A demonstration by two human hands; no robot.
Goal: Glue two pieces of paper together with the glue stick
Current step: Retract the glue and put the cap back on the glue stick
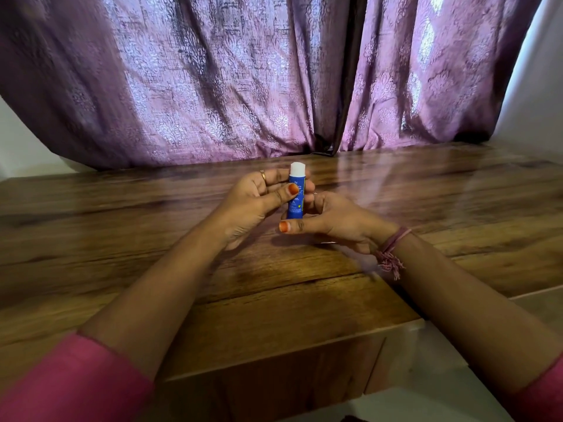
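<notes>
Bare wooden surface [122,239] stretches toward its left and right edges on either side of two raised hands, leaving wide passage along both flanks. At the middle, the left hand [253,205] and right hand [335,220] hold an upright glue stick [296,193] above the wood, blocking the centre line. Both forearms angle in across the near edge. A purple curtain [243,80] hangs along the far edge, closing off any reach beyond it
</notes>
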